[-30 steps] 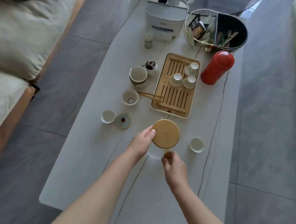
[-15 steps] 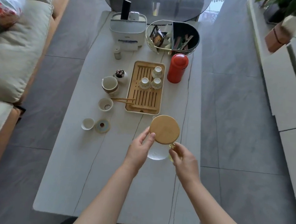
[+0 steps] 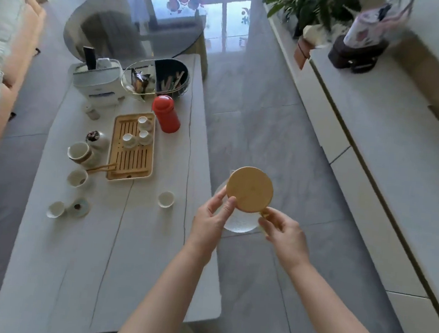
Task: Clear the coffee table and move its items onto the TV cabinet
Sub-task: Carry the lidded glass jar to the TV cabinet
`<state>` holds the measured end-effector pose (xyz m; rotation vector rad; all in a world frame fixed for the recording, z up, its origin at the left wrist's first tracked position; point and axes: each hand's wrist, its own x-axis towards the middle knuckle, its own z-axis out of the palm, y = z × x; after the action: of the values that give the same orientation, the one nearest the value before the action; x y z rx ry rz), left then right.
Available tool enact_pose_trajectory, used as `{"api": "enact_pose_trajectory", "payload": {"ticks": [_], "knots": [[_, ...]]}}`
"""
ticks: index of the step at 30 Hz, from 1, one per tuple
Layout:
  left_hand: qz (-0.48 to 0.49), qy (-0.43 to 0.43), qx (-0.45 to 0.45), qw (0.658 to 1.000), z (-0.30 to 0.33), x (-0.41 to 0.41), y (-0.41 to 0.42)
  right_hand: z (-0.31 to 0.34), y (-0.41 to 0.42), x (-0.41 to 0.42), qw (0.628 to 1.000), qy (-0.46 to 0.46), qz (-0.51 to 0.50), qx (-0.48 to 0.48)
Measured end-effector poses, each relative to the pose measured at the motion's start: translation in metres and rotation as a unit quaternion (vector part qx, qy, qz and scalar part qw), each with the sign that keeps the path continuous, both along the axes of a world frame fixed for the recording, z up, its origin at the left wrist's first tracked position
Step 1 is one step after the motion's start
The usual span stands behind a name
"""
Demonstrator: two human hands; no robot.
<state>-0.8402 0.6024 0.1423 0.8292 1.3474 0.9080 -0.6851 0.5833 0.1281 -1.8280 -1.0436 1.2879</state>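
A glass pitcher with a round bamboo lid [image 3: 249,189] hangs in the air past the right edge of the coffee table [image 3: 113,250], over the floor. My left hand [image 3: 212,219] steadies its side and lid rim, while my right hand [image 3: 283,230] grips its handle. On the table remain a bamboo tea tray [image 3: 130,163] with three small cups, a red canister [image 3: 165,114], a mug [image 3: 80,153], loose white cups [image 3: 166,198], a coaster [image 3: 79,206] and a small jar [image 3: 96,138]. The white TV cabinet [image 3: 392,145] runs along the right.
A white appliance [image 3: 99,82] and an oval wire basket [image 3: 155,79] stand at the table's far end, with a round glass table [image 3: 125,20] beyond. A sofa [image 3: 0,64] lines the left. A vase on a dark stand [image 3: 358,51] and a potted plant [image 3: 308,11] occupy the cabinet's far end.
Both hands have lifted the pitcher off the table and carried it right, past the table edge toward the cabinet. The view has swung right, and a white cup shows where the pitcher stood.
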Motion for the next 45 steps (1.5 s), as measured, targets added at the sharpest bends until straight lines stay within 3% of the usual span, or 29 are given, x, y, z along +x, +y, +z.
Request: {"api": "enact_pose_trajectory", "payload": {"ticks": [8, 15, 24, 31, 35, 40, 45], "knots": [[-0.080, -0.004, -0.026, 0.996, 0.014, 0.165, -0.029, 0.017, -0.047, 0.168, 0.998, -0.046, -0.040, 0.002], [-0.210, 0.013, -0.045, 0.977, 0.009, 0.286, -0.038, 0.013, -0.085, 0.278, 0.983, -0.085, -0.161, -0.038], [-0.435, 0.041, -0.037, 0.899, -0.009, 0.437, -0.036, -0.007, -0.129, 0.395, 0.921, -0.125, -0.355, -0.097], [-0.538, 0.060, -0.038, 0.840, -0.038, 0.542, -0.061, -0.043, -0.171, 0.474, 0.876, -0.117, -0.446, -0.139], [-0.569, 0.071, -0.069, 0.816, -0.060, 0.603, -0.078, -0.069, -0.196, 0.521, 0.862, -0.086, -0.479, -0.145], [-0.575, 0.058, -0.139, 0.804, -0.087, 0.665, -0.101, -0.100, -0.225, 0.578, 0.859, -0.050, -0.491, -0.135], [-0.583, 0.082, -0.154, 0.793, -0.111, 0.711, -0.122, -0.136, -0.251, 0.622, 0.850, -0.023, -0.511, -0.131]]}}
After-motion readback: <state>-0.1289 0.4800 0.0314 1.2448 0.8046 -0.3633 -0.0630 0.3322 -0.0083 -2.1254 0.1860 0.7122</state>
